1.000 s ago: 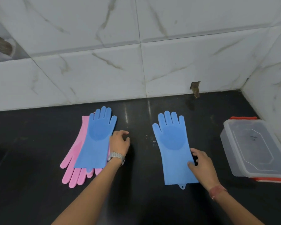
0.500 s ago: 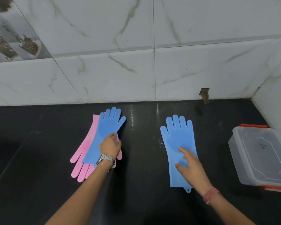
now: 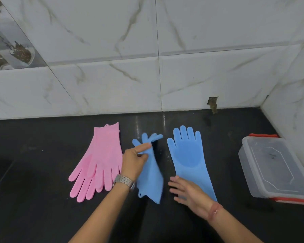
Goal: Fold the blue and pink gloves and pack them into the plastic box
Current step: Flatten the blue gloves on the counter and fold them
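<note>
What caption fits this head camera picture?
Left hand lifts one blue glove beside the pink gloves.

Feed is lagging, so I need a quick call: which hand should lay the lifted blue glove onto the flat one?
Probably the left hand: it already grips the lifted blue glove just beside the flat blue glove. The right hand is open, resting at the flat glove's cuff, and could steady it.

On the desk [image 3: 42,216], the stacked pair of gloves [image 3: 102,160] lies at the left, the flat glove [image 3: 189,160] right of centre, a lifted glove [image 3: 150,174] between them, and the lidded box [image 3: 277,171] far right near the side wall [image 3: 291,102].
</note>
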The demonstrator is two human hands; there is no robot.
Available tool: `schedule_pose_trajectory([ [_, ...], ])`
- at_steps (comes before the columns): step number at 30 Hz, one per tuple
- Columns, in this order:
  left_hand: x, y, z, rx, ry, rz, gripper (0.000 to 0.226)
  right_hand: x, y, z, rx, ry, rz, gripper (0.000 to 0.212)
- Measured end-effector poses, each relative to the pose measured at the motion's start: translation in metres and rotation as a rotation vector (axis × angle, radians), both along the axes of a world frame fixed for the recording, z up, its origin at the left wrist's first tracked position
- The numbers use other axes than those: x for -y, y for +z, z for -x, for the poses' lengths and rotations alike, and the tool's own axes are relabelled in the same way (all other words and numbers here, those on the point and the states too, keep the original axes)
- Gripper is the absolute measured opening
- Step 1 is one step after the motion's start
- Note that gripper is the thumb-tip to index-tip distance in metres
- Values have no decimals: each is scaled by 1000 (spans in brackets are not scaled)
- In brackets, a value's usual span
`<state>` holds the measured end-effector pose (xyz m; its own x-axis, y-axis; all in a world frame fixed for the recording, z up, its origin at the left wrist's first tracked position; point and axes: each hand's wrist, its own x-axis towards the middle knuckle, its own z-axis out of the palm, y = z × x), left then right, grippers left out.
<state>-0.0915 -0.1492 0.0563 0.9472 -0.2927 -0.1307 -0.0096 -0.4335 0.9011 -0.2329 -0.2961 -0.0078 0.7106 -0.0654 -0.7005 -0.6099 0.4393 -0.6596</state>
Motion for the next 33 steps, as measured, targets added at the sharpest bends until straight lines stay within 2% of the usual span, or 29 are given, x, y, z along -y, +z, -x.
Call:
schedule_pose_trajectory([
  [2, 11, 15, 19, -169, -75, 196, 38, -1, -2, 2, 7, -112, -320, 52],
  [4, 19, 27, 34, -324, -142, 355, 38, 2, 1, 5, 170, -220, -585, 62],
  [6, 22, 32, 45, -407, -181, 459, 37, 5, 10, 7, 323, -319, -700, 67],
  [9, 20, 28, 53, -442, -207, 544, 39, 14, 24, 8, 465, -421, -643, 56],
  [11, 18, 21, 59, -455, -201, 541, 43, 25, 29, 8, 495, -456, -571, 46],
  [13, 16, 11, 67, -509, -221, 548, 47, 38, 32, 8, 510, -428, -445, 46],
  [19, 21, -6, 81, -810, -217, 624, 40, 61, 39, 6, 383, -333, -158, 55],
  [21, 26, -4, 79, -753, -223, 633, 42, 67, 44, 1, 412, -323, -126, 56],
  [25, 38, 6, 65, -462, -298, 661, 51, 85, 60, -16, 577, -283, -186, 58],
  [27, 45, 3, 55, -411, -302, 671, 54, 96, 59, -26, 598, -276, -187, 55],
  [29, 52, -9, 49, -451, -236, 626, 53, 103, 50, -37, 515, -332, -145, 53],
  [31, 57, -28, 48, -539, -169, 506, 53, 107, 32, -41, 317, -384, -40, 48],
  [33, 57, -48, 51, -618, -181, 360, 59, 107, 12, -35, 99, -343, 62, 54],
])
